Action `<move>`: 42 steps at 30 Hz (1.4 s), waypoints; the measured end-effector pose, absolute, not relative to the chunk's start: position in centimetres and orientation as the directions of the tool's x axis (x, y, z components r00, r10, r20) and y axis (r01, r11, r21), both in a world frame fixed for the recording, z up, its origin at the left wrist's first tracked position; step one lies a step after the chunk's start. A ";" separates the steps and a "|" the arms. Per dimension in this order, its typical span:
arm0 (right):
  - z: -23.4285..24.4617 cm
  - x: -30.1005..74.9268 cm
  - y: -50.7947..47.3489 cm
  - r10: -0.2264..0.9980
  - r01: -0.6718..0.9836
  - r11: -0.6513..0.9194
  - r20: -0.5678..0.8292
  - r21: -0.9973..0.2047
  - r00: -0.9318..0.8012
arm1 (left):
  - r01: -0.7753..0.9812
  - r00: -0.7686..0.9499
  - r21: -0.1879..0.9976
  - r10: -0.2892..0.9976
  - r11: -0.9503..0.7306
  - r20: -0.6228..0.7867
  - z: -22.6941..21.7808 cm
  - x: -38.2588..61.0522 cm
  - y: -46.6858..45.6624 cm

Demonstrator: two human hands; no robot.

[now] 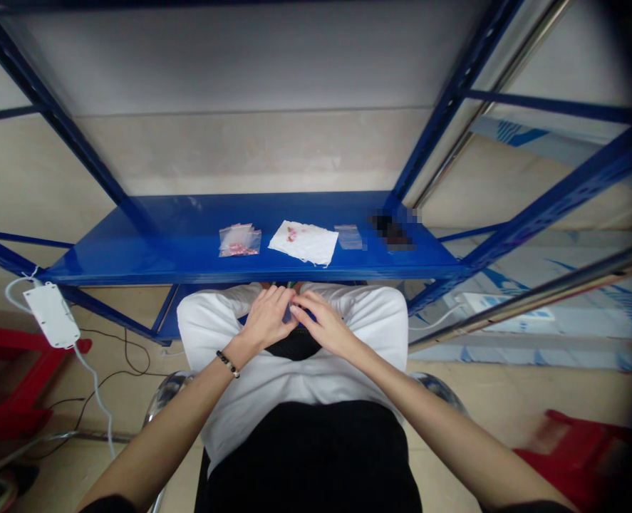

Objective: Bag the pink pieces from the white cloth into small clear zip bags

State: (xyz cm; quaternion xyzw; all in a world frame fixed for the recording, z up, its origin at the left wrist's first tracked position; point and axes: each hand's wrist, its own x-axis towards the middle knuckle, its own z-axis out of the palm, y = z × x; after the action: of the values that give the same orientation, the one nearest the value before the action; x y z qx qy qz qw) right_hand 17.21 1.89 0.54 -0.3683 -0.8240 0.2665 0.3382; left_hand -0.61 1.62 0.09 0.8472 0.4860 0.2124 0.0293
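Dark item point(393, 233) blurred, pink bits point(236, 249) in bag point(239, 241) too small to ID.

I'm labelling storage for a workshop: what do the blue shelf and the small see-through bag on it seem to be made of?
The blue shelf looks like painted or powder-coated steel, judging by its smooth, glossy finish and thin metal frame. The bag looks like thin clear plastic: creased, shiny and see-through.
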 end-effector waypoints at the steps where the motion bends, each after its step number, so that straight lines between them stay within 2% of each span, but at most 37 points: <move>1: 0.5 17.2 1.9 0.788 0.435 0.587 0.361 -0.682 -0.498 | 0.812 0.433 0.260 0.838 -0.522 0.332 0.1 -0.6 1.6; 5: 0.3 17.1 2.0 0.789 0.434 0.583 0.349 -0.687 -0.506 | 0.804 0.414 0.295 0.843 -0.516 0.345 0.2 -0.5 1.6; 9: 0.8 17.2 2.0 0.800 0.345 0.554 0.371 -0.757 -0.472 | 0.793 0.361 0.354 0.850 -0.497 0.384 0.2 -0.6 1.8; 12: 1.4 17.6 2.2 0.841 0.273 0.519 0.428 -0.810 -0.329 | 0.726 0.253 0.527 0.885 -0.441 0.391 0.2 -0.6 2.0; 16: 1.7 18.7 3.5 0.856 0.283 0.517 0.496 -0.808 -0.145 | 0.476 0.081 0.823 0.947 -0.309 0.310 0.3 -0.5 2.7; 20: 2.2 19.5 6.5 0.829 0.372 0.536 0.556 -0.758 -0.062 | 0.061 0.025 0.993 0.995 -0.100 0.099 0.1 -0.5 3.4; 22: 2.8 19.4 9.0 0.797 0.429 0.557 0.602 -0.711 -0.037 | -0.127 0.041 0.991 0.998 0.044 -0.039 0.0 -0.6 3.7; 25: 3.9 19.0 13.6 0.745 0.519 0.581 0.666 -0.627 -0.030 | -0.325 0.080 0.929 0.984 0.177 -0.159 -0.1 -0.8 3.7; 28: 4.4 18.3 18.4 0.779 0.612 0.555 0.610 -0.563 -0.144 | -0.446 0.136 0.858 0.967 0.256 -0.218 0.1 -0.9 3.6; 33: 4.3 17.2 23.0 0.803 0.646 0.583 0.472 -0.493 -0.365 | -0.491 0.246 0.829 0.956 0.267 -0.162 0.7 -0.9 3.5; 38: 3.9 16.7 23.8 0.781 0.612 0.622 0.443 -0.488 -0.441 | -0.457 0.266 0.862 0.958 0.221 -0.105 0.8 -1.0 3.6; 42: 3.3 16.6 23.7 0.789 0.619 0.611 0.436 -0.494 -0.432 | -0.439 0.281 0.883 0.959 0.168 -0.043 0.6 -1.1 3.6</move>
State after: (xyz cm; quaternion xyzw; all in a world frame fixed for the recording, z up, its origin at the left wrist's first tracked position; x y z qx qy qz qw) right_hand 16.57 23.74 3.34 -0.4211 -0.8360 0.1308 0.3266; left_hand -1.12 3.61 0.63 0.4015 0.3239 0.5048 0.6922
